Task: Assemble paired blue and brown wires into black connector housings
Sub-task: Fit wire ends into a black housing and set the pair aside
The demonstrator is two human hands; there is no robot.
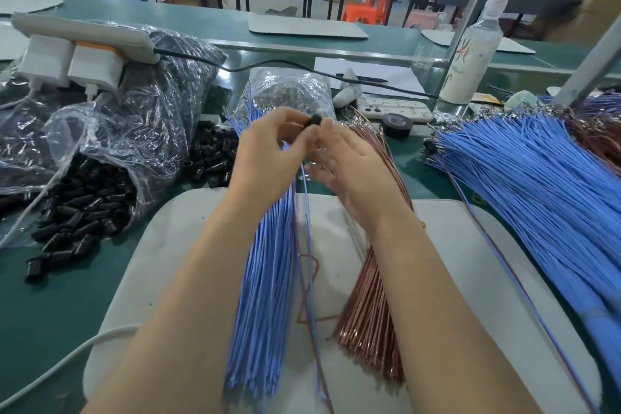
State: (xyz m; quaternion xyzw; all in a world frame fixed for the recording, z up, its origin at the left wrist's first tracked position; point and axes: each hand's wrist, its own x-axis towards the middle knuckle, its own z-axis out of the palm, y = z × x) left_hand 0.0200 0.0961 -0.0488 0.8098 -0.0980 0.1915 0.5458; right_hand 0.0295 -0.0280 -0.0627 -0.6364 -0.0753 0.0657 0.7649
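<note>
Black connector housing (315,120) is held above the centre of the frame, pinched in the fingertips of the left hand (268,151). The right hand (349,161) meets it from the right with its lower fingers spread; whether it grips anything cannot be told. One blue wire and one brown wire (311,296) hang down below the hands. Beneath lie a blue wire bundle (265,296) and a brown wire bundle (369,306), both on a grey pad (141,279) on the green worktop (50,312). Loose black housings (84,212) spill from a clear bag at left. A larger blue bundle (537,185) fans across the right.
</note>
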